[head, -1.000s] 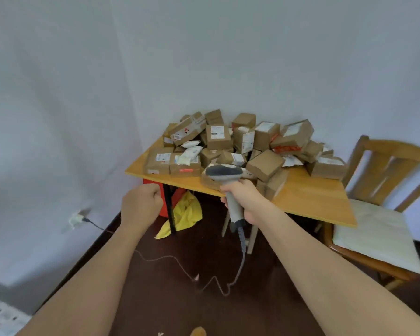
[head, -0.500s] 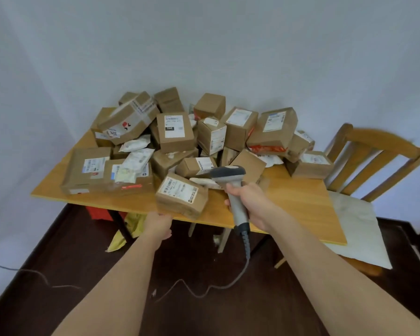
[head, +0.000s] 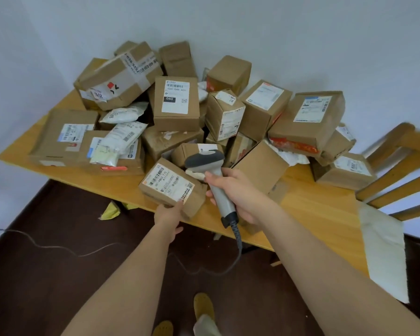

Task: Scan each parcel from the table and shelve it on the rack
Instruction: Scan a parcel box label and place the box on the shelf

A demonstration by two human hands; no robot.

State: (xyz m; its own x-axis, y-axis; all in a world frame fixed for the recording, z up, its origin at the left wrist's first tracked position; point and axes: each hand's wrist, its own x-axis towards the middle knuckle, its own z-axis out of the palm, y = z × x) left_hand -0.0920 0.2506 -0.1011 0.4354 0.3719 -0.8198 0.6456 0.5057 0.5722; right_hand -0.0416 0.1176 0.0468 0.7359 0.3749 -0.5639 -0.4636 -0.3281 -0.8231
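Observation:
A wooden table (head: 313, 209) carries a heap of several cardboard parcels (head: 176, 103) with white labels. At the table's front edge sits a small brown parcel (head: 170, 184), its barcode label facing up. My left hand (head: 169, 215) grips this parcel at its near lower corner. My right hand (head: 238, 190) holds a grey handheld barcode scanner (head: 207, 163) by its handle. The scanner's head sits just above and right of the small parcel. Its coiled cable (head: 237, 235) hangs down to the floor. The rack is not in view.
A wooden chair (head: 395, 166) with a white cushion (head: 383, 248) stands at the table's right end. White walls close the corner behind the table. A thin cable (head: 58, 248) runs over the dark floor. Yellow cloth (head: 110, 212) lies under the table. My slippered feet (head: 201, 309) show below.
I have come closer to the table. My left hand rose from under the edge and took hold of the small front parcel. The scanner has stayed over it.

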